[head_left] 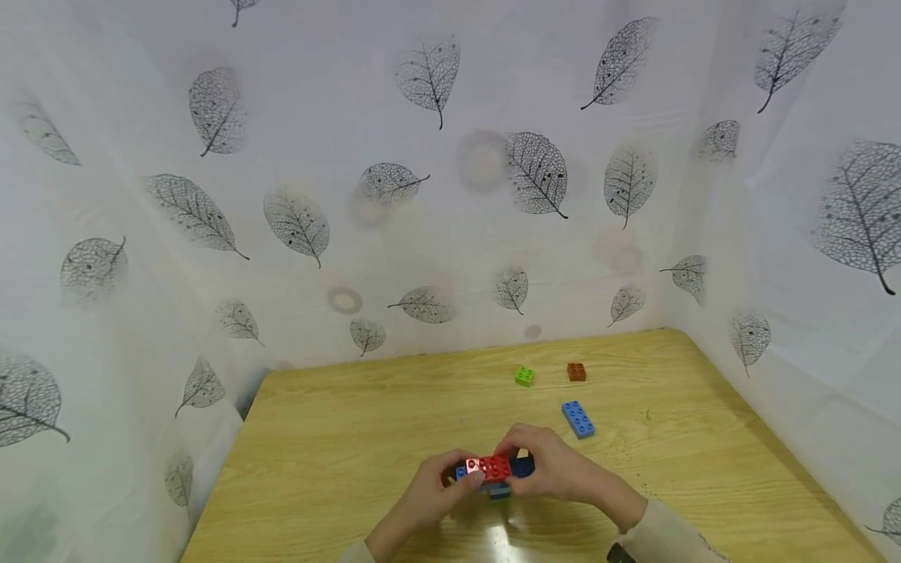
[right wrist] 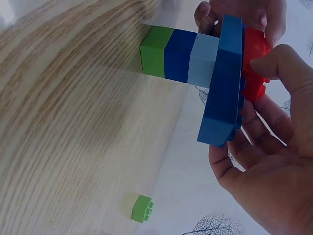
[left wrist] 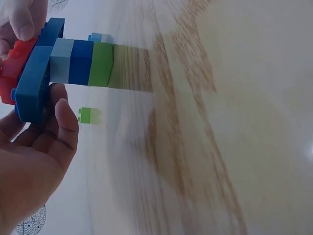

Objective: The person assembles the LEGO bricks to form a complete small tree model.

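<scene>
A stack of toy building bricks stands on the table, with a green brick at its foot, then a dark blue brick and a light blue brick. Long blue bricks lie crosswise above these. On top is a red brick. My left hand holds the stack's left side, its thumb on the red brick and its curled fingers behind the long blue brick. From the right, my right hand pinches the red brick, thumb in front. Whether the red brick is fully seated cannot be told.
Farther back on the wooden table lie a small lime green brick, a small brown brick and a longer blue brick. A white leaf-print curtain surrounds the table's back and sides.
</scene>
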`<state>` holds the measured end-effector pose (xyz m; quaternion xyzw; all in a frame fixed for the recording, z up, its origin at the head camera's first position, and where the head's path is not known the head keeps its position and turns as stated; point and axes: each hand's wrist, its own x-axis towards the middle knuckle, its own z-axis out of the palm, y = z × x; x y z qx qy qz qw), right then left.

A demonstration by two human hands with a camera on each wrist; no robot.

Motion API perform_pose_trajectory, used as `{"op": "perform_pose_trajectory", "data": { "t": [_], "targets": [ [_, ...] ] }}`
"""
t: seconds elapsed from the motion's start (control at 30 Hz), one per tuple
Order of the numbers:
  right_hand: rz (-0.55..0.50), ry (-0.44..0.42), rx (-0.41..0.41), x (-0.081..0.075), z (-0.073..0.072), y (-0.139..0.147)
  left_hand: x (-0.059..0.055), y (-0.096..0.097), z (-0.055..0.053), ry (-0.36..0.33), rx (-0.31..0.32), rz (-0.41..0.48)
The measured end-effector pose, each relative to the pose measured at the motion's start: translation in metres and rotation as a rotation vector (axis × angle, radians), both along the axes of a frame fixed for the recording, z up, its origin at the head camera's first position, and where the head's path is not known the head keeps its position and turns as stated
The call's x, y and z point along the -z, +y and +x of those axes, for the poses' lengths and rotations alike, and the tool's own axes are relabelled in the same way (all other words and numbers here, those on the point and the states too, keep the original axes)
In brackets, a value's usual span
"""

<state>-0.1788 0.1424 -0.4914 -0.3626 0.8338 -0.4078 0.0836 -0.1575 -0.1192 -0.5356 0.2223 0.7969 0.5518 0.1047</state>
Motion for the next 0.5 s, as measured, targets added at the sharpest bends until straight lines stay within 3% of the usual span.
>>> {"op": "perform_pose_trajectory", "data": {
  "t": [0.23, 0.5],
  "targets": [
    [-0.007, -0.023, -0.004, 0.0005, -0.0008, -0.0002, 0.0006, 0.0001, -0.0033, -0.004, 0.037, 0.037],
    [-0.038, -0.052, -0.004, 0.0030, 0.0000, 0.0016, -0.0034, -0.0004, -0.0029, -0.061, 0.097, 0.113]
  ]
}}
